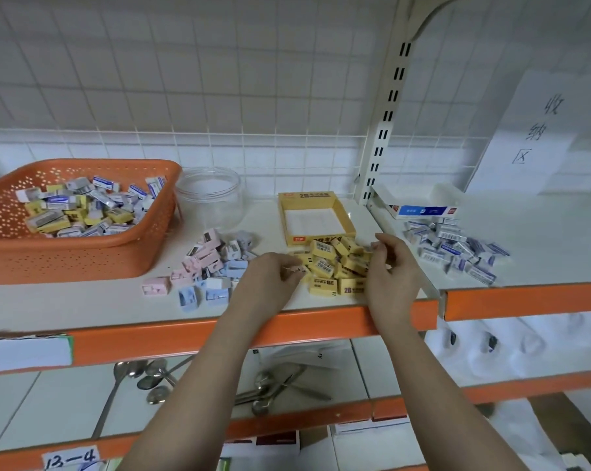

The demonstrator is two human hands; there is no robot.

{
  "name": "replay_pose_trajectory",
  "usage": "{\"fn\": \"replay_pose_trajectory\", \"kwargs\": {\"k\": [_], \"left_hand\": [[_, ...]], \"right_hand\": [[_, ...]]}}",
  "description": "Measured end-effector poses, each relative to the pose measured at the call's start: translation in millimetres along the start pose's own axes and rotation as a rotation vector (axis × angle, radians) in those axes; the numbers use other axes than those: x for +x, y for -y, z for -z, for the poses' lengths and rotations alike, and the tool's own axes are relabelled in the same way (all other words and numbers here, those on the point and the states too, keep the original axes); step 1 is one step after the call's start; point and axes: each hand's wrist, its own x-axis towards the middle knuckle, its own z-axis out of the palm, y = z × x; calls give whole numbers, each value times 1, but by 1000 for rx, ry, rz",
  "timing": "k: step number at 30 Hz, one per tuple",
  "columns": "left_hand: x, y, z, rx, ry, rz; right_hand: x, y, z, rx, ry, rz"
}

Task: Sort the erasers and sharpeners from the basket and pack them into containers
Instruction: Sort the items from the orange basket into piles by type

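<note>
Head view: left hand [276, 273] pinches a small yellow eraser at the left edge of the yellow pile [335, 266], and right hand [391, 266] has its fingers curled into the pile's right side; what they hold cannot be told. Behind the pile stands an open yellow box [316, 217]; basket [73, 215] far left holds mixed stock, jar [211, 195] beside it.

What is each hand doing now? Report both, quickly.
Left hand: fingers pinch a yellow eraser at the pile's edge.
Right hand: fingers curled on the yellow eraser pile; grip cannot be told.
</note>
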Motion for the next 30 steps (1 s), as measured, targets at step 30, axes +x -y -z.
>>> {"fn": "replay_pose_trajectory", "kwargs": {"k": [30], "left_hand": [[16,198,274,56,-319,39]], "right_hand": [[-61,174,-251,-216,548,314]]}}
